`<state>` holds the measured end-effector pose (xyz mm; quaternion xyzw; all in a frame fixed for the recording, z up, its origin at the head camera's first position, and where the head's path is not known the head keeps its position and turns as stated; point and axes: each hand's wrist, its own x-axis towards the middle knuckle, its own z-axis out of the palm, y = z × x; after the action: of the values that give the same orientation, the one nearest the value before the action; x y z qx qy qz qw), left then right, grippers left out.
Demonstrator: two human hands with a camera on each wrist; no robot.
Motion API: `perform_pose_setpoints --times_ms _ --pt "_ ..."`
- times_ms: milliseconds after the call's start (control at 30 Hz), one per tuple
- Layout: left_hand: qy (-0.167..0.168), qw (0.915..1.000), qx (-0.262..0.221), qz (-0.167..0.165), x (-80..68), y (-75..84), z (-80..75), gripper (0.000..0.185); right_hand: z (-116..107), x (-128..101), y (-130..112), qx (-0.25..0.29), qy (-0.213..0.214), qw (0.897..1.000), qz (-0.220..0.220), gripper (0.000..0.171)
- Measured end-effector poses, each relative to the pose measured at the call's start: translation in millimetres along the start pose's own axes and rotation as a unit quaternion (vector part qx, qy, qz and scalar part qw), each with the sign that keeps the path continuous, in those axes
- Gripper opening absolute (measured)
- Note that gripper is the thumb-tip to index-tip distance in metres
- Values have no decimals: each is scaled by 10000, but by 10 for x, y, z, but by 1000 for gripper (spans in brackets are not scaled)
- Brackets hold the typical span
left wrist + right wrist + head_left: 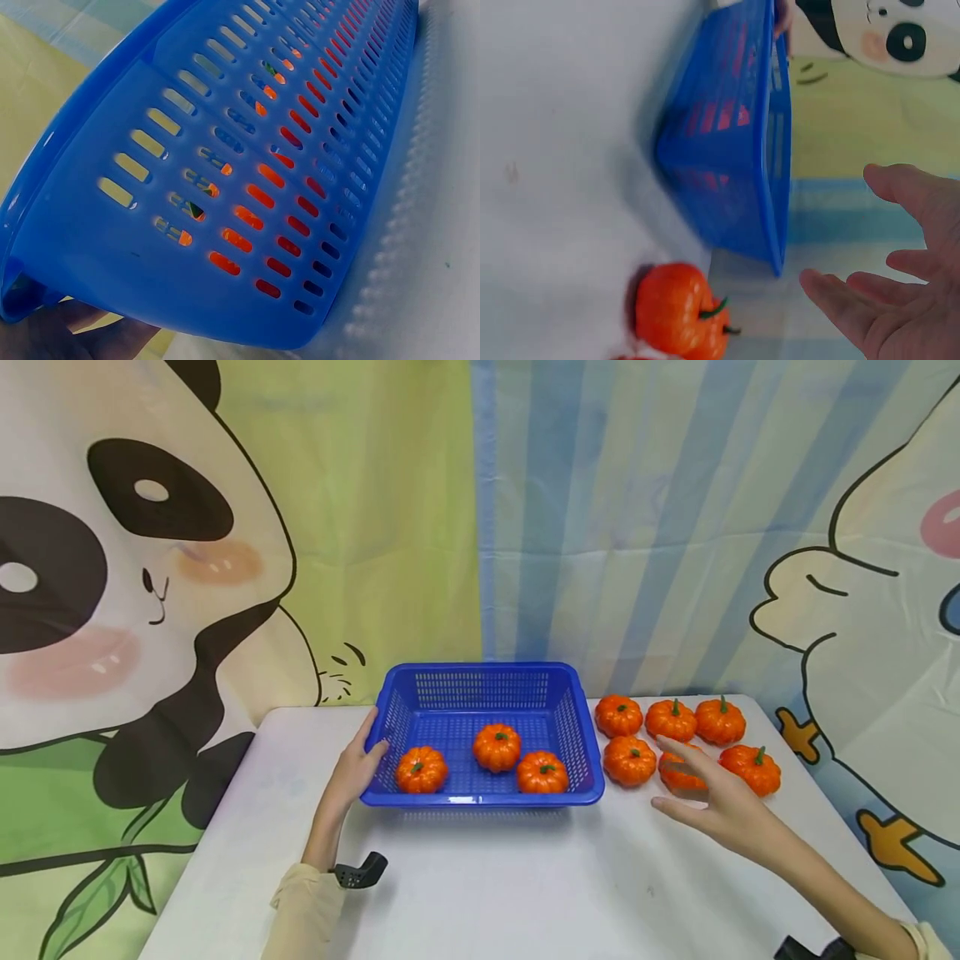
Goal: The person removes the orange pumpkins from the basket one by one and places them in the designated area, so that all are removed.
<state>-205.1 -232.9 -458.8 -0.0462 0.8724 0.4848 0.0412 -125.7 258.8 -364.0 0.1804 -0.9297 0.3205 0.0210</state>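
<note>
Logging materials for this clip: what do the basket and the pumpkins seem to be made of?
Blue basket: looks like moulded plastic, semi-glossy, with regular slotted walls. Pumpkins: probably plastic or foam replicas, given the shiny orange skin, identical ribbing and green stems; which one, the look leaves open.

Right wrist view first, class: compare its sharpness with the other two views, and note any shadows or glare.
Right wrist view: motion-blurred, the blue basket and pumpkin smeared. Head view: sharp and evenly lit, with a soft shadow under the basket's front edge on the table. Left wrist view: mostly sharp on the basket wall, small highlights on its rim, slot shadows fuzzy on the table.
</note>
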Motion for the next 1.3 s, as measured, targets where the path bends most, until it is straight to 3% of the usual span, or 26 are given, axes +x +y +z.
perform_pose_setpoints --times_ms 267,500,700,800,967,1133,1300 --pt "32 10000 16 76 11 3 8 65 148 20 -285 217 -601 9980 -8 75" --pt "84 9999 46 84 5 4 8 65 325 122 -374 492 -906 9930 -583 65" --pt "38 10000 37 34 -6 -12 12 65 498 309 -522 162 -1065 9890 -1016 61" --pt "53 10000 25 19 -20 3 -7 66 607 515 -615 198 -1400 9843 -1059 61" --pt "93 9999 8 42 -35 25 -46 65 837 1047 -784 177 -2116 9735 -855 65" --pt "72 10000 23 50 -29 36 -38 66 1164 1549 -872 -549 -2660 9608 -552 69" --pt "74 10000 -17 6 -25 15 10 66 1460 1828 -838 -1264 -2960 9464 -264 71"
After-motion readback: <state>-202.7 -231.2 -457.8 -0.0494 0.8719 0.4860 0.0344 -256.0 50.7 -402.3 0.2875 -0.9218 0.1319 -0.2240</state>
